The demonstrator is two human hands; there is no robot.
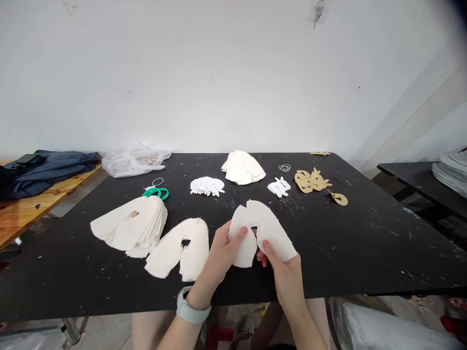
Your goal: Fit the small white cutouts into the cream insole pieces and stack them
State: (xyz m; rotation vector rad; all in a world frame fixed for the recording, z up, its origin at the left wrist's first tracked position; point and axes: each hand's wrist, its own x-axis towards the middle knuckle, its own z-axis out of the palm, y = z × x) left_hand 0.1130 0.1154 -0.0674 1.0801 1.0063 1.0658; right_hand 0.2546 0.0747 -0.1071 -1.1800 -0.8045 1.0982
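Hands (222, 250) hold white U-shaped cut-out (268, 226) nr table (339, 257) frt edge, 2nd cut-out (178, 250) L.

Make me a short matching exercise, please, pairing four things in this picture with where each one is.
Things:
1. Slotted cutout
2. Green scissor handles
3. Tan cutouts
4. Plastic bag

Places:
A. Far left corner of the table
B. Far side of the table, right of the middle
C. Held by the left hand and right hand
D. Just behind the white stack

Pairs: 1-C, 2-D, 3-B, 4-A
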